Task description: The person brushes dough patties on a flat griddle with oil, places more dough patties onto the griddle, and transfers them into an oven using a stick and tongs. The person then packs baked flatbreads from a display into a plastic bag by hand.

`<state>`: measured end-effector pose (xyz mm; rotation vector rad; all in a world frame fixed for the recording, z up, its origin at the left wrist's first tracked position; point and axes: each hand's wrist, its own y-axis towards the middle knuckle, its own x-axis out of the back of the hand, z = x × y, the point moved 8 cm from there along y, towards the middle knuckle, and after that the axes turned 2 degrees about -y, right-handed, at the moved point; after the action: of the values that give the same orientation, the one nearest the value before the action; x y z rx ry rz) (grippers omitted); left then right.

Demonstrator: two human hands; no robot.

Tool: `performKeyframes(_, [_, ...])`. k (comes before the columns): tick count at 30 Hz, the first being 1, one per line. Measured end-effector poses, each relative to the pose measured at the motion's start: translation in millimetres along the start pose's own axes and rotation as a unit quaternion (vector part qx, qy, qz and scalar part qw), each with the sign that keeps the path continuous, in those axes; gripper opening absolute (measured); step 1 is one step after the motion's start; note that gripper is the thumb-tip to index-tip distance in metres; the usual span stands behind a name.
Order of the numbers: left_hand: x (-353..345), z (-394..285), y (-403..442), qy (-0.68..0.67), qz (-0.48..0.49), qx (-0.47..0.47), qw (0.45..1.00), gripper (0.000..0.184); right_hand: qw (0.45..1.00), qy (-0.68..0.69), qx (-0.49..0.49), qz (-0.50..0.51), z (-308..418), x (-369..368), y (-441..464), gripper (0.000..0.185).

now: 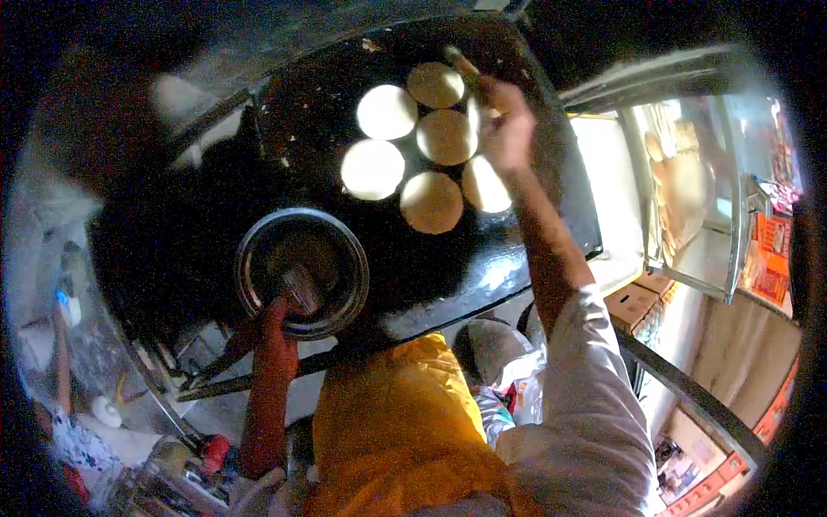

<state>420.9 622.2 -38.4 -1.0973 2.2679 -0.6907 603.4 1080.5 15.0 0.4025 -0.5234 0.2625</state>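
Several round, flat pale discs [432, 202] lie close together on a dark, flat surface [319, 86]; strong light whitens some of them. My right hand [508, 129] is over the right edge of this group, blurred, with its fingers closed. A short, thin thing [465, 65] sticks out from it toward the upper left; I cannot make out what it is. My left hand [277, 326] grips the near rim of a round metal bowl [360, 258]. Inside the bowl, beside my fingers, is a brownish, ridged thing [300, 289] that is too dim to name.
The dark surface's front edge [448, 323] runs just beyond my yellow-orange garment [388, 396]. At the right stands a glass-sided case [689, 189] with pale items inside, above cardboard boxes [637, 302]. A red object [214, 452] is among clutter at the lower left.
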Motion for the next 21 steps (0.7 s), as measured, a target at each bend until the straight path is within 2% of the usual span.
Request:
performKeyframes(1, [0.5,-3.1,1.5,0.034,0.022,-0.027,0.999,0.038,0.996,-0.076,0.048,0.020,5.2,-12.9,-3.7,0.022])
performKeyframes(2, [1.1,-6.1,2.7,0.067,0.043,-0.055,0.995,0.038,0.985,-0.101,-0.053,0.127,-34.9,-44.7,-13.1,0.022])
performKeyframes(4, [19.9,18.7,16.4,0.012,0.033,0.027,0.999,0.040,0.952,-0.126,-0.153,0.233,-55.5,-71.8,-28.8,0.023])
performKeyframes(5, [22.5,23.9,17.5,-0.008,0.027,0.056,0.998,0.041,0.977,-0.130,0.015,0.166,-15.7,-66.7,-26.2,0.024])
performKeyframes(6, [29.2,23.7,13.5,-0.004,-0.005,0.063,0.998,0.040,0.971,-0.165,0.123,0.118,14.0,-59.4,-36.8,0.027])
performKeyframes(7, [32.2,22.5,12.5,0.000,-0.033,0.070,0.997,0.039,0.943,-0.220,0.234,0.087,33.6,-58.7,-53.2,0.030])
performKeyframes(9, [32.3,20.1,13.2,-0.024,-0.038,0.051,0.998,0.040,0.840,-0.332,0.427,0.044,55.9,-77.2,-87.3,0.036])
performKeyframes(11, [39.3,20.1,8.7,-0.041,-0.044,0.039,0.997,0.040,0.752,-0.416,0.511,0.002,71.4,-83.7,-116.1,0.026])
performKeyframes(12, [41.2,21.9,8.8,-0.046,-0.037,0.046,0.997,0.040,0.836,-0.352,0.409,0.099,90.4,-73.5,-105.6,0.026])
performKeyframes(13, [44.1,24.2,9.7,-0.051,-0.032,0.052,0.997,0.039,0.894,-0.275,0.296,0.193,95.5,-73.1,-101.5,0.026])
performKeyframes(15, [57.3,34.2,14.5,-0.060,-0.023,0.066,0.996,0.039,0.920,-0.225,0.260,0.188,100.7,-65.9,-137.9,0.023])
performKeyframes(16, [60.0,38.4,13.8,-0.067,-0.014,0.080,0.994,0.038,0.909,-0.226,0.223,0.270,95.7,-69.2,-161.3,0.025])
performKeyframes(18, [47.6,19.2,5.8,-0.105,-0.036,0.068,0.992,0.036,0.900,-0.196,0.306,0.241,111.7,-61.9,-189.9,0.026])
performKeyframes(21, [53.1,18.5,5.8,-0.123,-0.044,0.045,0.990,0.034,0.904,-0.219,0.263,0.255,126.6,-50.7,-182.9,0.028])
